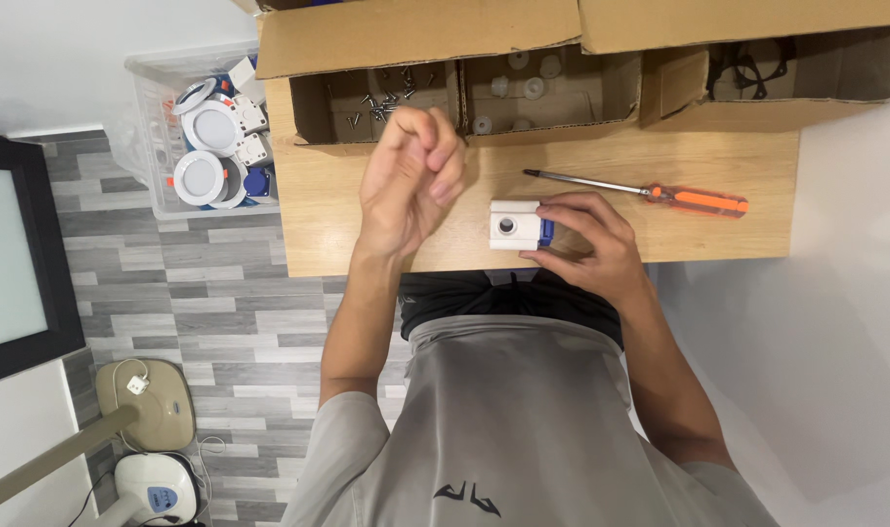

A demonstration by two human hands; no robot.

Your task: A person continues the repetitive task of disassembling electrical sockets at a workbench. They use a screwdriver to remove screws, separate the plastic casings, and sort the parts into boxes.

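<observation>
My right hand (pixel 591 244) rests on the wooden table (pixel 708 166) and grips a small white box-shaped part (pixel 513 225) with a round hole in its face and a blue piece at its side. My left hand (pixel 411 176) is raised above the table, fingers curled with the tips pinched together; whether something small sits between them I cannot tell. It hovers just in front of a cardboard box compartment holding loose screws (pixel 386 98). An orange-handled screwdriver (pixel 650 192) lies on the table beyond my right hand.
Open cardboard boxes line the table's far edge: one with white plastic pieces (pixel 523 88), one with black parts (pixel 757 63). A clear plastic bin (pixel 157 127) of round white light fixtures stands on the floor at left. A fan base (pixel 152 483) is lower left.
</observation>
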